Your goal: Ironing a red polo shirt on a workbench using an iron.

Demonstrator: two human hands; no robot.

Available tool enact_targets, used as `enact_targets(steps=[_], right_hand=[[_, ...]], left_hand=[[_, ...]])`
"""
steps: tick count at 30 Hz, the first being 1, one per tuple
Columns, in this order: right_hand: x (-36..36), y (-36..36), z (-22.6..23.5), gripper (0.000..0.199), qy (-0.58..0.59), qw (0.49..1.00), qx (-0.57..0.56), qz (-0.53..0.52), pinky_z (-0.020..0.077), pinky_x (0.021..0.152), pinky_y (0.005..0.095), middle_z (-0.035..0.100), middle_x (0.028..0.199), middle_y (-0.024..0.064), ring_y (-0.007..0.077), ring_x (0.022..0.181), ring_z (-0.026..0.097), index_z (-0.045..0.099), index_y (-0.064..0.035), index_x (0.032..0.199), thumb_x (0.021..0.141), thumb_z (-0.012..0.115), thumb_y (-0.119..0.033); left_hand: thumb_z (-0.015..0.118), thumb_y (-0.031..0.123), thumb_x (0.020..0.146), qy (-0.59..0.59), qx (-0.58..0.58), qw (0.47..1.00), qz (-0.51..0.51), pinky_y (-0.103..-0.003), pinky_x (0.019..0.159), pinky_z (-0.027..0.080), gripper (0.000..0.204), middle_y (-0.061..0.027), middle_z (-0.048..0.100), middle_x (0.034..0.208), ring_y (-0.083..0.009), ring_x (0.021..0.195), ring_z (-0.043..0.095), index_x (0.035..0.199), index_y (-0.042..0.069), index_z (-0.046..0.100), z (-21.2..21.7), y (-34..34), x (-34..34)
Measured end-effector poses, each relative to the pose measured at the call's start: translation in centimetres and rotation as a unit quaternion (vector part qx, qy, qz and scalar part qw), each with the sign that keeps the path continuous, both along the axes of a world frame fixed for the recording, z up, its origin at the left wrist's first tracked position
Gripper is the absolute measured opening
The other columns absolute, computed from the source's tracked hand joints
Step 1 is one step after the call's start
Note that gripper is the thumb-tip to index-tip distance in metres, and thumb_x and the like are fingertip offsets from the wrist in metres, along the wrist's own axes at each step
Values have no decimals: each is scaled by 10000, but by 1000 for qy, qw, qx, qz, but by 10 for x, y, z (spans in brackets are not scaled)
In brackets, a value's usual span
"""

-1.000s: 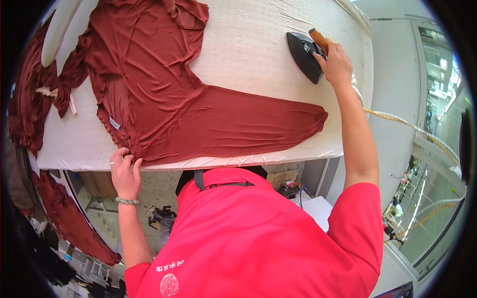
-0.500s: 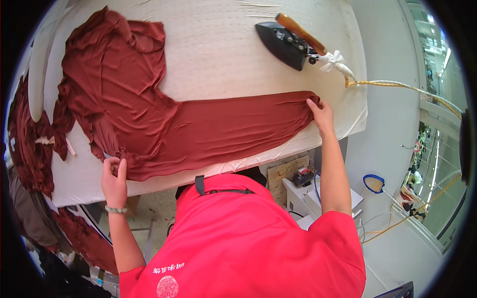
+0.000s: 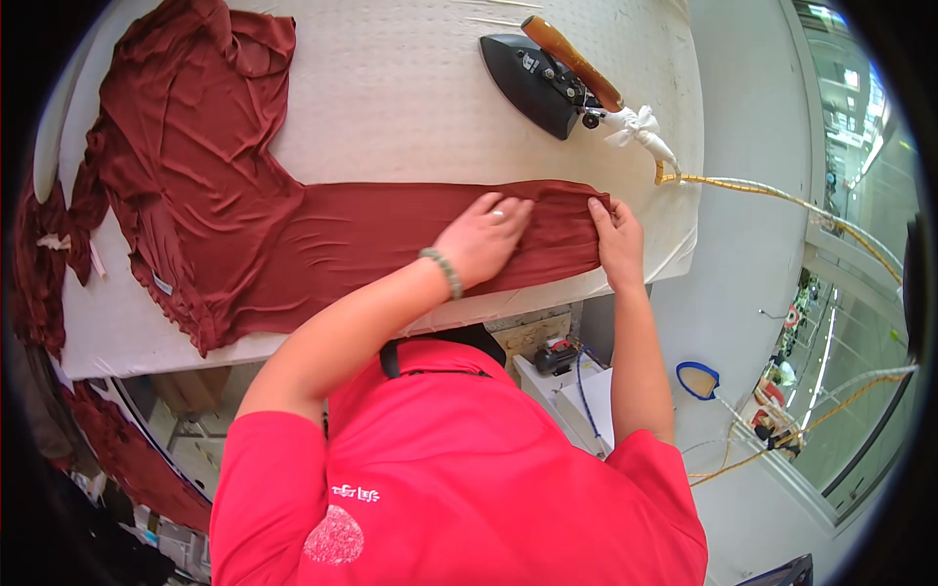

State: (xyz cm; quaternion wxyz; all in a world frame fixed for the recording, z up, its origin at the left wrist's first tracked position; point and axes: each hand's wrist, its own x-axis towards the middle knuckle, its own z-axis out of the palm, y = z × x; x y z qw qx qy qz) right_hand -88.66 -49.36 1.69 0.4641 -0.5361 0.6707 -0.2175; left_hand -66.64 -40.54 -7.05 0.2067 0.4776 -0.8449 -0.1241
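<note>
A dark red garment [image 3: 205, 176] lies spread on the padded pale ironing table [image 3: 391, 107], its body wrinkled at the left and one long sleeve stretched toward the right. My left hand [image 3: 481, 242] rests flat on that sleeve, fingers extended, not far from the cuff. At the sleeve's end my right hand [image 3: 618, 239] pinches the cuff edge between thumb and fingers. A black iron [image 3: 532, 83] with a wooden handle sits beyond the sleeve at the upper right, apart from both hands.
From the iron a yellow and white cord [image 3: 772, 188] runs off to the right. More dark red garments [image 3: 39, 264] hang over the table's left edge. Below the front edge stands a white unit with a small black motor [image 3: 555, 357]. A blue-rimmed loop [image 3: 698, 381] is at the right.
My left hand has let go of the garment's lower left edge and moved right onto the sleeve. The right hand still grips the cuff. The view has shifted slightly.
</note>
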Motion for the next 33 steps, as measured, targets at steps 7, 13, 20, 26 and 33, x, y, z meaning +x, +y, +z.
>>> enact_targets(steps=[7,13,20,26,33], right_hand=[[-25,-14,-9,343,195,969,77,128,531,821,314,719,1000,122,195,901,691,619,-5,1198,962,703,-239],[18,-76,30,431,196,834,-408,316,519,919,391,678,1163,130,295,1058,660,580,-41,1318,935,701,-196],[90,-122,13,488,314,731,-515,319,525,931,420,625,1278,139,312,1110,641,593,-46,1307,896,721,-275],[114,-162,27,542,401,753,-390,347,546,863,409,682,1142,139,296,1040,673,602,-51,1301,882,738,-367],[127,-101,50,473,229,864,-143,426,550,733,441,734,881,173,311,776,720,666,-59,1197,891,753,-410]], left_hand=[[490,322,975,-14,56,998,-9,-464,1266,135,587,-141,394,1590,-261,1518,272,1473,12,481,9,-29,-81],[598,398,950,36,122,990,58,-467,1266,140,707,-142,320,1627,-286,1544,212,1515,14,414,23,-8,-58],[714,251,902,72,84,974,196,-442,1063,458,436,-147,634,1307,-327,1266,571,1260,15,641,58,100,13],[678,139,965,53,-15,799,598,-296,724,539,204,-88,721,1082,-171,791,682,1152,61,702,76,194,108],[712,221,962,233,133,614,742,-231,653,474,323,-22,692,975,-73,666,559,1221,39,651,71,269,227]])
